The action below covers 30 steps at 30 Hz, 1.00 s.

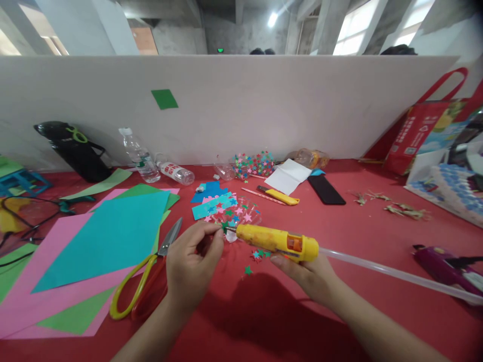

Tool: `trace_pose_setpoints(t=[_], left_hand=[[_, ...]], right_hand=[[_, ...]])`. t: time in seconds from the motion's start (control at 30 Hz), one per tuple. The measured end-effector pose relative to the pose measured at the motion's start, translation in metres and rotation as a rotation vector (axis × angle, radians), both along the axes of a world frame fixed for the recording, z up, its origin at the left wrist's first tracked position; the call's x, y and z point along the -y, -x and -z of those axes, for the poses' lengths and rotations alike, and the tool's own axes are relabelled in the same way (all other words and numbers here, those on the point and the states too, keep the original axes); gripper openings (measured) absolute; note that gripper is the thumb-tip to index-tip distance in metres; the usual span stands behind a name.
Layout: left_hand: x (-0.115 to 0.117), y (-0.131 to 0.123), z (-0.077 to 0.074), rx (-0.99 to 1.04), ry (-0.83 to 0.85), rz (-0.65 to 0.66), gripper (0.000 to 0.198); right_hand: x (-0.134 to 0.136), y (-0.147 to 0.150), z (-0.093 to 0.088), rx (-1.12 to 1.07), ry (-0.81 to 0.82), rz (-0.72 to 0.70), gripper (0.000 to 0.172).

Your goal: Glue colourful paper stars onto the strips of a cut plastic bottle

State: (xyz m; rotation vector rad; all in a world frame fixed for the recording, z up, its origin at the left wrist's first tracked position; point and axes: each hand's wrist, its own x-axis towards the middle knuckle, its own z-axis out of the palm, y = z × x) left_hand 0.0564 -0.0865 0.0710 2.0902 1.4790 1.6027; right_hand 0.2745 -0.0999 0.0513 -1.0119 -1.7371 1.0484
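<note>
My right hand [307,274] is wrapped round a yellow hot glue gun [267,239], with a long clear glue stick [377,271] trailing out of its back to the right. Between the thumb and forefinger of my left hand [194,256] a small green paper star [225,227] is pinched. The gun's nozzle points left and reaches the star; whether they touch I cannot tell. Just behind lies a clear plastic piece [251,208] covered with colourful stars, partly hidden by the gun. Several loose stars [248,270] lie on the red table below the gun.
Scissors [166,246] and coloured paper sheets [109,241] lie at left. Behind are water bottles [139,156], a black flask [75,151], a star-covered bottle [254,165], a yellow cutter [281,196] and a black phone [326,189]. A purple glue gun [445,269] lies at right.
</note>
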Motion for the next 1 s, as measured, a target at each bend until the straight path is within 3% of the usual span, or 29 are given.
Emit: trace_pose_setpoints(t=[0.43,0.57,0.77,0.87,1.0], left_hand=[[0.000,-0.001,0.000,-0.025,-0.029,-0.010,0.012],[-0.002,0.000,0.000,-0.146,-0.155,-0.014,0.011],[-0.001,0.004,0.001,-0.310,-0.385,0.035,0.016],[0.001,0.004,0.000,-0.194,-0.266,0.080,0.014],[0.004,-0.001,-0.002,-0.004,0.032,0.150,0.012]], right_hand=[[0.001,0.000,0.002,0.022,0.014,0.027,0.022],[0.000,0.000,0.002,0.074,-0.053,0.148,0.022],[0.000,0.001,-0.009,0.101,-0.209,0.154,0.019],[-0.003,-0.001,-0.010,-0.039,-0.031,0.213,0.020],[-0.020,-0.012,-0.009,-0.162,0.122,0.439,0.030]])
